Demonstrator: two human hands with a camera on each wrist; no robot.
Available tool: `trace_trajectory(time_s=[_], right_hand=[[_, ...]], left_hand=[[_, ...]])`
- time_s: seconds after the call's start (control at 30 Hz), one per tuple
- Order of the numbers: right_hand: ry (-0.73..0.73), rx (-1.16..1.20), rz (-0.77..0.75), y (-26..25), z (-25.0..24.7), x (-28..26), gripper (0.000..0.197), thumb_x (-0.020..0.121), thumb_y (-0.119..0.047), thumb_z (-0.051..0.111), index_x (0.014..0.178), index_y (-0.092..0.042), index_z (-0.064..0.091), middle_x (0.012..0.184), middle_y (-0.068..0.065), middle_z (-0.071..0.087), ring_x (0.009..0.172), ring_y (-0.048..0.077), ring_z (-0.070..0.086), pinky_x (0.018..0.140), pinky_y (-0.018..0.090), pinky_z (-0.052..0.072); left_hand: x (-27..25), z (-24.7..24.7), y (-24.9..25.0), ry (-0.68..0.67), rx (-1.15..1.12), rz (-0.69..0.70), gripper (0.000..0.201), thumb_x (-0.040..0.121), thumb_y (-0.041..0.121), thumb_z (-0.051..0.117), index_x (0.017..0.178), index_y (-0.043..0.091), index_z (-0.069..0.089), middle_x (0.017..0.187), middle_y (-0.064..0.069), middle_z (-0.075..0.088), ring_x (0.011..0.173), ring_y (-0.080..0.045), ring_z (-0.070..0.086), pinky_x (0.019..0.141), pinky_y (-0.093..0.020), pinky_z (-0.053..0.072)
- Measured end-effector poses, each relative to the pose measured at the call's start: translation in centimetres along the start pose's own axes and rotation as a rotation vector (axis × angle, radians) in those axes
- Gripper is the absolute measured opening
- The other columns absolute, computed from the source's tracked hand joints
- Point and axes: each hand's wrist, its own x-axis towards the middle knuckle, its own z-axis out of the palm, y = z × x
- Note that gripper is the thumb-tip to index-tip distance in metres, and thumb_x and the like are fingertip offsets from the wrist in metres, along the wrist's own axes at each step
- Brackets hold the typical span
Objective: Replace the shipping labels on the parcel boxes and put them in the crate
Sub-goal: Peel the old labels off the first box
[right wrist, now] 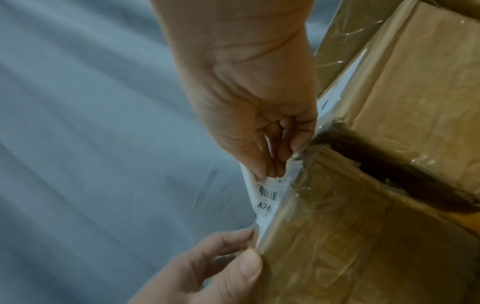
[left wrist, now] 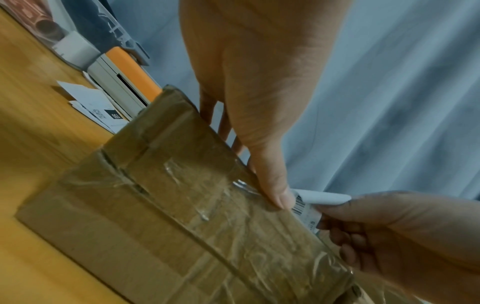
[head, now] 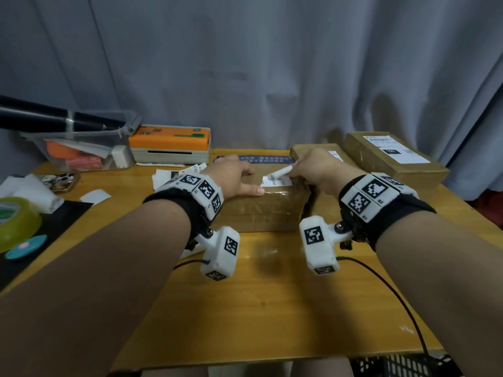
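Stage: early | your left hand [head: 231, 178] lies flat, steadying centre box [head: 261, 210] | your right hand [head: 313, 170] pinches half-peeled old label [head: 276, 178] | remaining: relabelling, crating, right-frame boxes [head: 392, 161].

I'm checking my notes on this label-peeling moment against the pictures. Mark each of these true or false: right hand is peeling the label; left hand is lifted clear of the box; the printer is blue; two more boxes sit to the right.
1. The right hand pinches the label and peels it off the box. True.
2. The left hand is lifted clear of the box. False: it rests flat on the box top.
3. The printer has a blue top. False: orange.
4. Two more boxes sit to the right. True.
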Motion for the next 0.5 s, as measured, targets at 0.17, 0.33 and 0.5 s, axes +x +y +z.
trace_trajectory(time_s=[0.17, 0.33, 0.5], right_hand=[[-0.043, 0.142, 0.049, 0.0, -0.1, -0.6, 0.011, 0.085, -0.009, 0.057, 0.084, -0.003, 0.066, 0.087, 0.013, 0.065, 0.076, 0.020, 0.055, 0.061, 0.025, 0.043], [-0.047, 0.139, -0.009, 0.0, -0.2, -1.0, 0.043, 0.092, -0.050, 0.047, 0.095, -0.010, 0.063, 0.090, 0.004, 0.066, 0.081, 0.017, 0.059, 0.071, 0.029, 0.044], [0.115, -0.252, -0.056, -0.3, 0.8, 0.2, 0.033, 0.079, -0.030, 0.072, 0.102, -0.007, 0.065, 0.093, 0.008, 0.065, 0.086, 0.023, 0.063, 0.070, 0.033, 0.053]], left_hand=[[0.0, -0.1, 0.1, -0.013, -0.019, -0.016, 0.072, 0.081, 0.062, 0.055, 0.140, 0.025, 0.043, 0.137, -0.006, 0.041, 0.123, -0.025, 0.045, 0.102, -0.037, 0.041], [0.1, -0.2, 0.2, -0.031, -0.027, -0.026, 0.072, 0.081, 0.063, 0.055, 0.141, 0.025, 0.041, 0.140, -0.005, 0.039, 0.125, -0.025, 0.044, 0.102, -0.037, 0.040], [0.1, -0.1, 0.2, -0.032, -0.028, -0.036, 0.072, 0.081, 0.063, 0.055, 0.141, 0.026, 0.040, 0.143, -0.006, 0.037, 0.127, -0.026, 0.043, 0.104, -0.039, 0.040]])
